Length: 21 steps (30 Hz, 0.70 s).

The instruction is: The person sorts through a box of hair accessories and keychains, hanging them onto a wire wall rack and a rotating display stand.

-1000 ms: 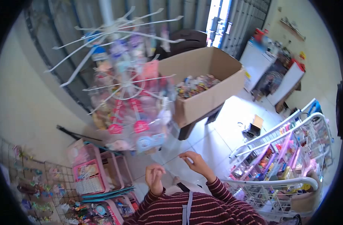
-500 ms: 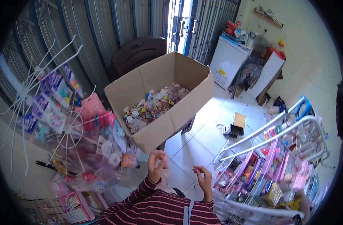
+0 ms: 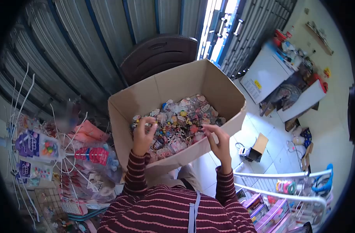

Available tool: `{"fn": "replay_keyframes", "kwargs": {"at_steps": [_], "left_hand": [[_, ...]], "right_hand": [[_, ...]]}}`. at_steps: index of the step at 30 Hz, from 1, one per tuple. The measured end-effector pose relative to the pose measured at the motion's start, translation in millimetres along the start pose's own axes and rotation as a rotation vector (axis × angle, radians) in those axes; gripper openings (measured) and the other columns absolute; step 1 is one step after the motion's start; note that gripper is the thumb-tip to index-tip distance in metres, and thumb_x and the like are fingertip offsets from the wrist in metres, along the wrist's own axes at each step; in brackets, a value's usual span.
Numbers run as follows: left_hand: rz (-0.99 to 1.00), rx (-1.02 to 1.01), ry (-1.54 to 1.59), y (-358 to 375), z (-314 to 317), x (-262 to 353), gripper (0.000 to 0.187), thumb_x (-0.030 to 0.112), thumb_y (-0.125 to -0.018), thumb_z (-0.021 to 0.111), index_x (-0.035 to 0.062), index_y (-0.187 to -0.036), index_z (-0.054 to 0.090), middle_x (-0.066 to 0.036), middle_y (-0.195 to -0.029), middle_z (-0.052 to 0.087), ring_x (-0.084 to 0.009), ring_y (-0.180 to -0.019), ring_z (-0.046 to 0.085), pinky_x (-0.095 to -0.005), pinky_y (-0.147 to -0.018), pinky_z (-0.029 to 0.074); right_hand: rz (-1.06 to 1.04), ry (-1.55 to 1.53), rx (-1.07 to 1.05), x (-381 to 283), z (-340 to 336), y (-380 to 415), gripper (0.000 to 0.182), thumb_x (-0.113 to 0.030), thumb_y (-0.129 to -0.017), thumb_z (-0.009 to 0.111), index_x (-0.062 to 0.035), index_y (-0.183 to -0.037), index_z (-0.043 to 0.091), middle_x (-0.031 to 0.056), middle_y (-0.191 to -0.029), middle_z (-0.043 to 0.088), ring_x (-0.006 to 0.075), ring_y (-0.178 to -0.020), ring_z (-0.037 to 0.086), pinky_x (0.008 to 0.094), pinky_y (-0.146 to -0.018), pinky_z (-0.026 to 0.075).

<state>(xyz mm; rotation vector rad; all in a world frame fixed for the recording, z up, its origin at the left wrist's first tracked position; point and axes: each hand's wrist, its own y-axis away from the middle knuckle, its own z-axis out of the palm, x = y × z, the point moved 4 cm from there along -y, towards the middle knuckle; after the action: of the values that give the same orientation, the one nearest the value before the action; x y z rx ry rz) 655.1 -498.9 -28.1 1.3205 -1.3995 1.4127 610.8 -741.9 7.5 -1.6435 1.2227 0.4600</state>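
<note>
Striped maroon sleeves ran up to both your hands, raised over the near wall of the box. Your left hand was curled, fingertips pinched together near the top, possibly on a small item; too blurred to tell what, or whether anything was really in the pinch. Your right hand was half open, fingers bent and spread, nothing visibly held. The two hands were apart, with a gap of trinkets between them.

The trinkets, small packaged bits in many colours, lay heaped on the box floor just beyond and partly under your fingertips. Left hand was at the heap's left edge, right hand at its near right edge.

Progress, as a judgement: early. The heap looked full, and no sorted pile or taken-out group showed near your hands. Picking from the box seemed barely begun, most of it left.

Further out: a white wire rack hung with carded toys stood to your left, a dark chair sat behind the box, and a white wire shelf of goods was at lower right.
</note>
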Motion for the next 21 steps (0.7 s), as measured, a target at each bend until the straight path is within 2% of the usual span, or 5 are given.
{"fn": "replay_keyframes", "kwargs": {"at_steps": [3,7,10,16,21], "left_hand": [[0.044,-0.261,-0.450,-40,27,-18,0.016,0.012,-0.072,0.052,0.0057,-0.087,0.048,-0.006,-0.078,0.054,-0.0161,-0.063,0.051,-0.0279,-0.058,0.041],[-0.237,-0.499,-0.930,-84,65,-110,0.022,0.016,-0.069,0.048,0.0068,-0.089,0.051,-0.013,-0.081,0.057,-0.0271,-0.080,0.054,-0.0372,-0.068,0.042],[-0.270,-0.623,-0.813,-90,76,-212,0.022,0.018,-0.071,0.050,0.0051,-0.090,0.050,-0.015,-0.081,0.057,-0.0321,-0.074,0.054,-0.0394,-0.065,0.042],[-0.614,-0.629,-1.152,-58,86,-269,0.031,0.015,-0.068,0.050,0.0058,-0.097,0.045,-0.014,-0.084,0.057,-0.0305,-0.078,0.055,-0.0413,-0.067,0.043],[-0.556,-0.525,-1.147,-56,76,-271,0.026,0.009,-0.067,0.049,0.0061,-0.092,0.045,-0.016,-0.074,0.057,-0.0328,-0.072,0.055,-0.0413,-0.061,0.043]], "right_hand": [[-0.077,-0.043,-0.214,24,10,-61,0.018,-0.004,-0.074,0.049,-0.0026,-0.091,0.053,0.0115,-0.078,0.056,0.0242,-0.070,0.055,0.0307,-0.065,0.043],[-0.255,0.124,-0.670,53,45,-133,0.018,-0.007,-0.073,0.050,-0.0013,-0.089,0.051,0.0142,-0.081,0.055,0.0278,-0.074,0.054,0.0328,-0.067,0.043],[-0.365,0.274,-0.899,73,82,-166,0.021,-0.013,-0.073,0.049,-0.0011,-0.090,0.050,0.0154,-0.082,0.055,0.0305,-0.076,0.053,0.0359,-0.069,0.043],[-0.446,0.412,-1.125,109,150,-173,0.023,-0.016,-0.069,0.050,-0.0005,-0.086,0.051,0.0182,-0.074,0.055,0.0314,-0.073,0.055,0.0403,-0.064,0.044],[-0.425,0.243,-1.262,188,230,-107,0.020,-0.013,-0.066,0.050,0.0003,-0.080,0.055,0.0177,-0.075,0.057,0.0320,-0.071,0.056,0.0405,-0.061,0.045]]}}
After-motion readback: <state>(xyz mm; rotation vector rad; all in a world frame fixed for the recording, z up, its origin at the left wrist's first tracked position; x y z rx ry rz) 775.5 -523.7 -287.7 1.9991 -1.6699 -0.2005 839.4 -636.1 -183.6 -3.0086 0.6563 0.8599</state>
